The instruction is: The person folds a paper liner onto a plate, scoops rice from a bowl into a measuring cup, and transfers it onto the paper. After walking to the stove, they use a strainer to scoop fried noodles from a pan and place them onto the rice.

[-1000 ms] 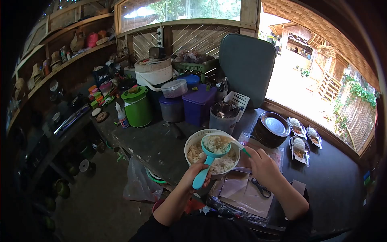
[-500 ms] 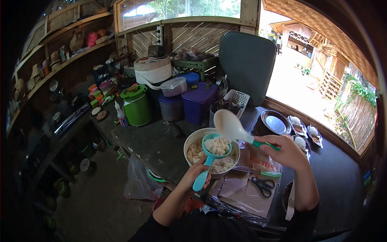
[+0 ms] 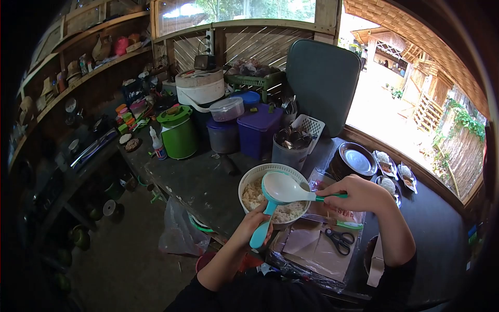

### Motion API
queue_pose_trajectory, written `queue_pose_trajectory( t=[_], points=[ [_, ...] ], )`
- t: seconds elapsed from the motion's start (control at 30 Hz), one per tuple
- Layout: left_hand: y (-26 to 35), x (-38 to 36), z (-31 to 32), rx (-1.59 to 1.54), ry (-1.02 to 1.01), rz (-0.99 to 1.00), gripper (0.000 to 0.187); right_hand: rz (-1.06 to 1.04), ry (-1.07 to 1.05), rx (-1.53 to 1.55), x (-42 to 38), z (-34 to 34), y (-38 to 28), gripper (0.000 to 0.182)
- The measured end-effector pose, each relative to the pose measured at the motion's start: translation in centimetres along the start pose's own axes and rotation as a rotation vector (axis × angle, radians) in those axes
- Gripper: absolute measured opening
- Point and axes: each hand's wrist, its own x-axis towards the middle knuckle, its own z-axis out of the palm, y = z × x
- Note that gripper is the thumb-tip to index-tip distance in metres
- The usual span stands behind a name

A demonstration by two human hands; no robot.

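My left hand (image 3: 253, 224) grips the handle of a turquoise scoop (image 3: 261, 235), whose bowl is over a white basket (image 3: 244, 183) of cooked rice (image 3: 253, 196). In my right hand (image 3: 358, 193) is a white rice spoon (image 3: 286, 188) with a green handle. Its broad head lies over the scoop's bowl and hides the rice in it. Right of the basket are brown paper sheets (image 3: 306, 240), black scissors (image 3: 340, 241) and a printed plastic packet (image 3: 343, 212).
Dark plates (image 3: 357, 158) are stacked at the right, beside small dishes with rice (image 3: 384, 162). Along the back stand a green container (image 3: 178, 138), a purple tub (image 3: 258, 132) and a holder of spoons (image 3: 290, 153). A plastic bag (image 3: 182, 229) hangs at the table's front edge.
My right hand has brought the rice spoon down and turned it, from above the basket onto the scoop's bowl. My left hand keeps the scoop in nearly the same place.
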Motion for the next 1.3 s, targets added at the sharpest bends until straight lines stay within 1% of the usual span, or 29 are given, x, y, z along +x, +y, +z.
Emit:
queue_pose_trajectory(
  t=[0.07,0.1,0.17,0.3,0.37,0.47,0.6,0.7,0.77,0.8,0.87,1.0,1.07,1.2,1.27,1.3],
  points=[
    [-0.1,-0.2,0.0,0.008,-0.001,0.002,0.058,0.058,-0.097,-0.052,0.6,-0.4,-0.1,0.027],
    [-0.1,-0.3,0.0,0.017,-0.004,0.003,0.058,0.058,-0.099,-0.051,0.9,-0.5,0.2,0.027],
    [-0.1,-0.5,-0.1,0.038,-0.02,0.021,0.059,-0.058,-0.107,-0.033,1.4,-0.5,1.0,0.028],
    [-0.2,-0.9,-0.4,0.066,-0.036,0.044,0.059,-0.074,-0.123,-0.001,1.7,-0.5,0.5,0.027],
    [-0.2,-0.9,-0.5,0.063,-0.038,0.052,0.06,-0.003,-0.16,-0.006,1.8,-0.5,0.1,0.027],
    [-0.2,-1.0,-0.7,0.08,-0.044,0.072,0.06,0.008,-0.16,0.017,2.1,-0.2,0.3,0.026],
    [-0.3,-1.1,-0.7,0.092,-0.061,0.1,0.06,-0.077,-0.142,0.045,2.5,0.0,1.2,0.024],
    [-0.4,-1.0,-0.5,0.105,-0.043,0.09,0.06,-0.053,-0.154,0.088,2.5,-0.2,0.9,0.023],
    [-0.3,-1.0,-0.4,0.071,-0.022,0.086,0.061,0.064,-0.185,0.092,2.6,-0.4,0.5,0.024],
    [-0.3,-1.0,-0.3,0.036,0.001,0.084,0.061,0.065,-0.183,0.09,2.7,-0.3,0.7,0.024],
    [-0.4,-0.7,-0.4,0.015,-0.011,0.052,0.061,-0.131,-0.079,0.011,2.8,0.2,1.5,0.026],
    [0.0,-0.5,0.1,-0.022,-0.023,0.014,0.061,-0.176,-0.031,-0.008,1.5,-1.1,1.3,0.027],
    [0.0,-0.5,0.2,-0.03,-0.012,0.015,0.061,-0.039,0.046,0.105,0.6,-1.8,0.5,0.026],
    [-0.3,-0.4,-0.1,-0.054,-0.015,0.022,0.062,-0.003,0.09,0.097,0.4,-1.8,1.6,0.027],
    [-0.3,-0.4,-0.2,-0.055,-0.033,0.024,0.062,0.263,-0.04,0.217,0.3,-2.2,1.6,0.028],
    [-0.2,-0.3,-0.2,-0.057,-0.046,0.031,0.062,0.264,-0.038,0.214,0.3,-2.3,2.1,0.028]
  ],
)
